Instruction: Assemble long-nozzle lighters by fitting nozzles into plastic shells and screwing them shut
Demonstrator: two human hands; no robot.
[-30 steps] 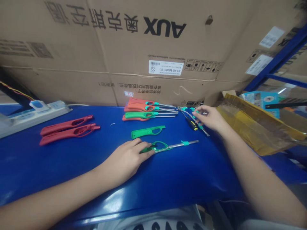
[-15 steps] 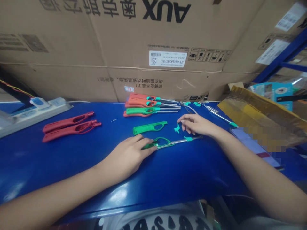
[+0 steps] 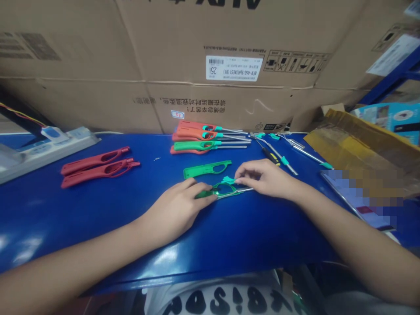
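Observation:
My left hand (image 3: 183,205) is closed on the handle of a green lighter half-shell (image 3: 226,189), holding it down on the blue table. A metal tube (image 3: 245,190) runs out of that shell to the right, its far end hidden by my right hand (image 3: 264,177). Between thumb and forefinger, my right hand pinches a small teal trigger piece (image 3: 229,180), just above the shell's finger loop. Behind them lies a second green half-shell (image 3: 207,169), touched by neither hand.
Several orange and green lighters (image 3: 197,138) lie at the back. Two red shells (image 3: 98,168) rest left, near a power strip (image 3: 65,148). A screwdriver (image 3: 271,156), metal tubes (image 3: 290,166) and a phone (image 3: 341,197) are right. A large cardboard box (image 3: 98,87) stands behind.
My right hand has taken the teal trigger piece off the table and moved it left over the green shell. My left hand stays on the shell. The camera view has tilted slightly downward.

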